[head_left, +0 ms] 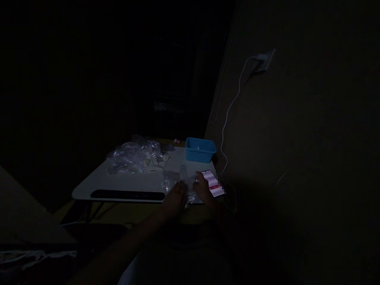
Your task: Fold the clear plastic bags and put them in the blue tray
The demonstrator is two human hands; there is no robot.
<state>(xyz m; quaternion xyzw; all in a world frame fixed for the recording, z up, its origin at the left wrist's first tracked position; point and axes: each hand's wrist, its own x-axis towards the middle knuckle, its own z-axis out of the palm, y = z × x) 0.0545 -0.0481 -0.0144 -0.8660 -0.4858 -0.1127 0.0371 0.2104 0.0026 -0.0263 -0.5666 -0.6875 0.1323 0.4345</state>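
Note:
In the dim head view, a crinkled clear plastic bag (170, 179) lies at the front of the white table (127, 184). My left hand (175, 194) is at its near right side with the fingers bent; shadow hides whether they grip the plastic. My right hand (202, 188) is to the right of it, over more clear plastic, its index finger and thumb apart. Directly right of that hand lies a phone (213, 183) with a lit screen. A large heap of clear plastic bags (133, 156) covers the table's back left.
A blue basket (200, 151) stands at the table's back right. Behind the table lies a small pinkish cup-like item (177, 141). A white cable (228, 113) hangs from the wall outlet (263, 61) down to the right of the table. A black slot (127, 194) runs along the front edge.

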